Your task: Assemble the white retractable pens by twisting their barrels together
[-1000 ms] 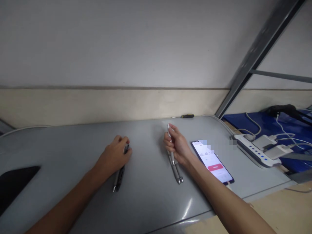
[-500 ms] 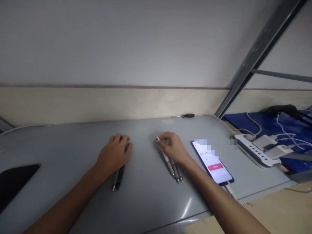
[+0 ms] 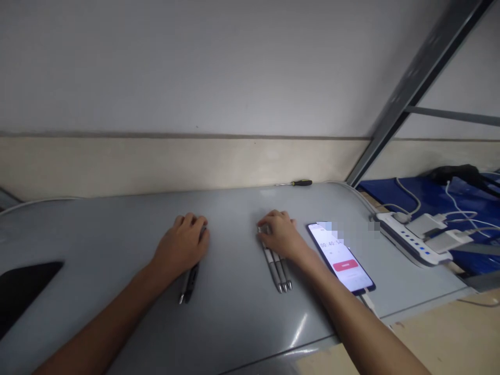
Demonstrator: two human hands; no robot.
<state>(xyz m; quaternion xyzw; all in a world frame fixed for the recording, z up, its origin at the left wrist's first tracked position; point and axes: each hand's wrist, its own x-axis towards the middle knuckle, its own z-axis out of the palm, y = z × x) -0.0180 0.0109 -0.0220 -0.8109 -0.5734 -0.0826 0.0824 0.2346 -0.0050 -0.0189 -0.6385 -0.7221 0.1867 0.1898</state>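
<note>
The grey bench point(image 3: 234, 317) carried everything, with a power strip point(image 3: 416, 244) at its right edge. The left hand point(image 3: 183, 242) curled over two dark pens point(image 3: 191, 286), left of centre; whether its fingers gripped them could not be told. The right hand point(image 3: 279, 234) bent narrowly over the back ends of three grey pens point(image 3: 280, 271), their tips towards the front edge; a firm pinch could not be confirmed. A phone point(image 3: 344, 260) lay nearer the front right corner. An uneven sideways push could have fanned the row or rolled a pen away.
</note>
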